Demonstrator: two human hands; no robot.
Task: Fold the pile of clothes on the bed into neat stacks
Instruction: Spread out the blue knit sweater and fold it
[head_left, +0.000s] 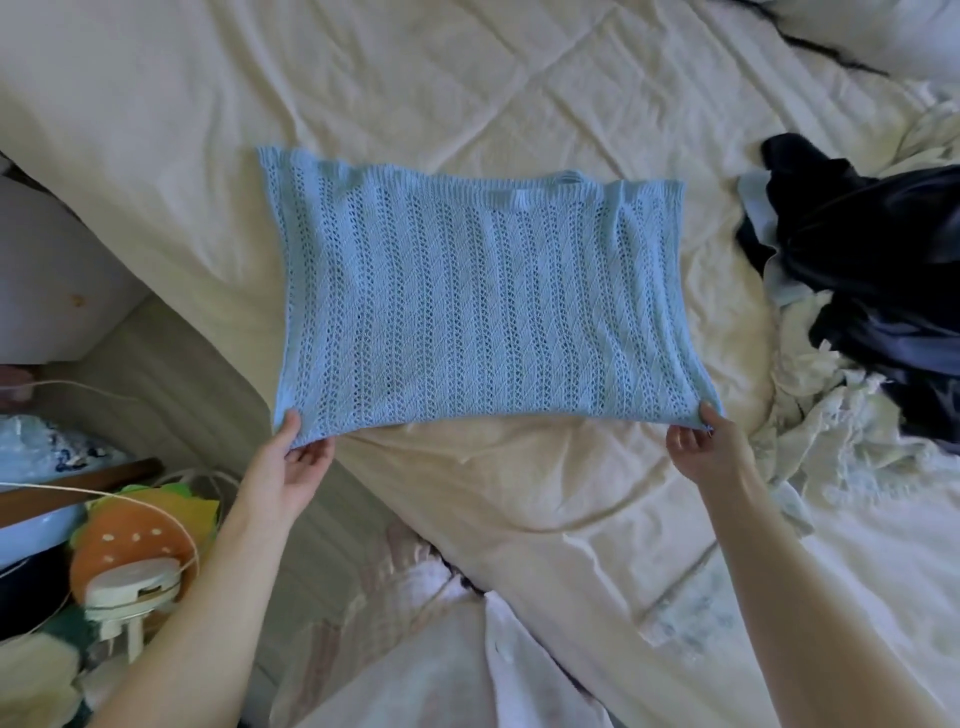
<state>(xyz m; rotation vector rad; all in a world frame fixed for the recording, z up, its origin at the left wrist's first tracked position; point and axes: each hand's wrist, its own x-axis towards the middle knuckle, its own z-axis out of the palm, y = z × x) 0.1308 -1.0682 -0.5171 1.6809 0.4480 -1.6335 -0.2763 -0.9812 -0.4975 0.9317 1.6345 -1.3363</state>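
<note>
**Blue knit top: position and grip**

Light blue knit top (483, 301) spread flat on the cream quilted bed (467, 78), openwork ribs running away from the person. Near hem held at both corners; rest of garment extends forward from the hands, toward the far side of the bed.

Left hand (291, 462): at the near left corner of the top. Thumb on the upper face of the fabric, fingers curled underneath, pinching the hem.

Right hand (709, 449): at the near right corner. Thumb on top, fingers curled below, pinching the hem.

Hem stretched between the two hands, slightly bowed in the middle.

Unfolded clothes pile (857, 291), dark navy and pale pieces, on the bed to the right of the top, just beyond the right hand and apart from it.

Burger-shaped cushion (130, 545) and white fan (130, 597) on the floor beside the bed, left of the left forearm.
</note>
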